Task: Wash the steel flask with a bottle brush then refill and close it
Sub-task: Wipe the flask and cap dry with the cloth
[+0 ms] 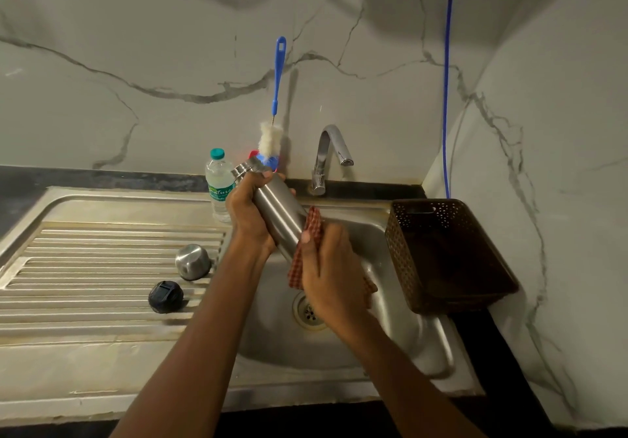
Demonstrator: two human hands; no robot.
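Note:
My left hand (249,215) grips the steel flask (280,210) around its upper body, tilted with its open mouth pointing up and left over the sink basin (390,335). My right hand (331,272) presses a red checked cloth (307,244) against the flask's lower end. The bottle brush (273,125), with a blue handle and white bristles, stands upright against the wall behind the flask. On the ribbed drainboard (85,267) lie a steel cup-shaped cap (192,262) and a black stopper (166,296).
A clear plastic water bottle (219,186) with a teal cap stands at the back of the drainboard. The tap (328,157) rises behind the basin. A brown perforated basket (445,254) sits on the sink's right edge. A blue cord (448,80) hangs down the wall.

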